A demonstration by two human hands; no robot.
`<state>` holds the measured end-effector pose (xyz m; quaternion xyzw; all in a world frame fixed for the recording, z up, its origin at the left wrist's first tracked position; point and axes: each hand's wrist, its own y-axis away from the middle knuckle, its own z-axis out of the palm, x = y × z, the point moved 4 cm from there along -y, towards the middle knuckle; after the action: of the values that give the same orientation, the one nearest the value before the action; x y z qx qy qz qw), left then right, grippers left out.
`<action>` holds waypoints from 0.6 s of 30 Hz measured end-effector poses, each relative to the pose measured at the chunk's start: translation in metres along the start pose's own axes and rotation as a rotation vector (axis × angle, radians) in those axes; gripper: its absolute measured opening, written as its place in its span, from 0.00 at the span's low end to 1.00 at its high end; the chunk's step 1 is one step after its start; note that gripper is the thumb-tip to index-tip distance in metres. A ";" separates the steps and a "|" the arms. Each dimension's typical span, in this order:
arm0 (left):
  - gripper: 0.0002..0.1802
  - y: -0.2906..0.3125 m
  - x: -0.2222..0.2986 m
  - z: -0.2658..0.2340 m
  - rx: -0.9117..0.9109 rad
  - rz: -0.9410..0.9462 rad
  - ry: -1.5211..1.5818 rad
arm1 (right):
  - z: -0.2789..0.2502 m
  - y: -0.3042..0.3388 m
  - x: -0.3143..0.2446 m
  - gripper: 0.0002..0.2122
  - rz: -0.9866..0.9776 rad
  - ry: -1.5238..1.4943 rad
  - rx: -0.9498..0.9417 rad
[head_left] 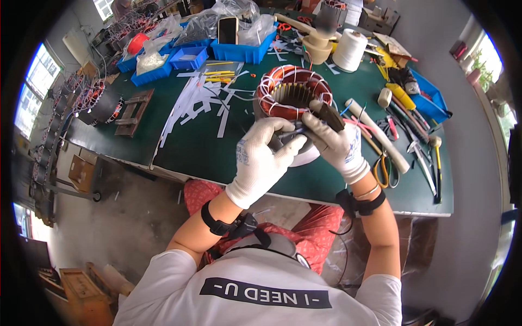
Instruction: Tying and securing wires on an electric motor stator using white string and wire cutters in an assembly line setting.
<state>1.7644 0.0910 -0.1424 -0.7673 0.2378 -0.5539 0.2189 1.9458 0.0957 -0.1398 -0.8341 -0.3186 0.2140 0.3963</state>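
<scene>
A motor stator (295, 93) with red-brown copper windings, bound with white cord, stands on the green table in front of me. My left hand (258, 155), in a white knit glove, is at its near side. Thumb and forefinger close around something dark and thin at the stator's near rim, too hidden to name. My right hand (341, 145), gloved alike, is at the near right rim, its fingers around a dark brown flat block (331, 116). The block tilts across the windings' right edge. My fingers cover part of the stator's near wall.
White paper strips (198, 100) and yellow strips (220, 75) lie left. Blue bins (239, 52), one with a phone (228, 30), stand behind. A white thread cone (349, 50) stands far right. Scissors (385, 171), a caliper (421, 160), a hammer (436, 163) and a pale rod (380, 138) lie right.
</scene>
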 end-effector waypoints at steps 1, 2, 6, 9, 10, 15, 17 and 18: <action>0.12 0.000 0.002 -0.006 -0.019 -0.003 -0.007 | 0.000 0.000 0.000 0.29 0.006 0.022 0.003; 0.13 -0.001 0.006 -0.014 0.008 0.048 -0.089 | 0.000 0.000 0.000 0.29 -0.001 0.013 0.012; 0.10 -0.009 0.013 -0.032 -0.081 0.211 -0.159 | 0.001 0.000 -0.001 0.29 0.003 0.018 0.047; 0.07 -0.012 0.008 -0.032 -0.136 0.229 -0.184 | 0.003 0.001 -0.001 0.30 -0.007 0.012 0.056; 0.07 -0.012 0.007 -0.031 -0.139 0.259 -0.211 | 0.003 0.001 -0.001 0.29 -0.014 0.007 0.064; 0.08 -0.017 -0.002 -0.028 -0.147 0.347 -0.238 | 0.001 -0.001 0.000 0.27 -0.039 0.023 0.061; 0.09 -0.024 -0.003 -0.029 -0.146 0.460 -0.305 | 0.001 -0.001 0.000 0.27 -0.040 -0.006 0.046; 0.09 -0.029 -0.003 -0.030 -0.151 0.521 -0.294 | 0.001 -0.001 0.001 0.26 -0.028 -0.030 0.039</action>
<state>1.7386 0.1135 -0.1181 -0.7665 0.4327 -0.3432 0.3280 1.9454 0.0974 -0.1391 -0.8183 -0.3317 0.2272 0.4107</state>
